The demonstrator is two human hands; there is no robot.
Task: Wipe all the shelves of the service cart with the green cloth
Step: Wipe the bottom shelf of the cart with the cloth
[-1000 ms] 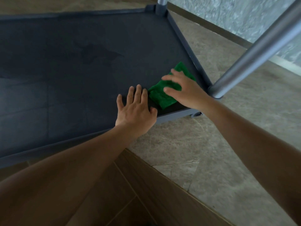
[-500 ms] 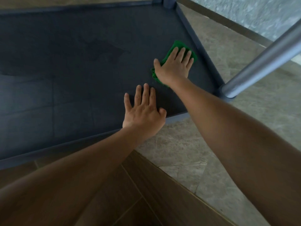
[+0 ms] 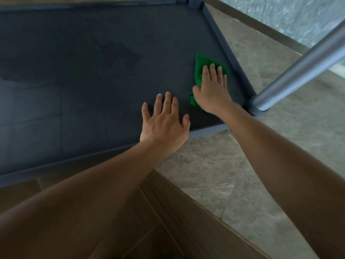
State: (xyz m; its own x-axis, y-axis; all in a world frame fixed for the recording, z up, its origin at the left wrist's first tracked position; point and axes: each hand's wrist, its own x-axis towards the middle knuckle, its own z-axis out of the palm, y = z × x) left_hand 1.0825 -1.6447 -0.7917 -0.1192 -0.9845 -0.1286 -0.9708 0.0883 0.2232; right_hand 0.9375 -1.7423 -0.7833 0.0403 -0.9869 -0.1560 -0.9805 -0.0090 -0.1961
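Observation:
A dark grey cart shelf [image 3: 84, 75] with a raised rim fills the upper left of the head view. The green cloth [image 3: 200, 69] lies flat on the shelf near its right rim. My right hand [image 3: 212, 88] presses on the cloth with straight fingers, and cloth shows beyond the fingertips and under the wrist. My left hand [image 3: 164, 120] rests flat on the bare shelf near the front rim, just left of the cloth, fingers spread and holding nothing.
A silver cart post [image 3: 298, 70] rises from the shelf's near right corner, close to my right forearm. Another post base [image 3: 194, 0] stands at the far corner. Grey stone floor [image 3: 205, 165] and brown wood-look tiles [image 3: 168, 221] lie below the shelf. A skirting and patterned wall [image 3: 280, 17] run at upper right.
My right hand first pushed the cloth from the near right corner away along the right rim, then drew it back a little toward me. My left hand has stayed flat on the shelf.

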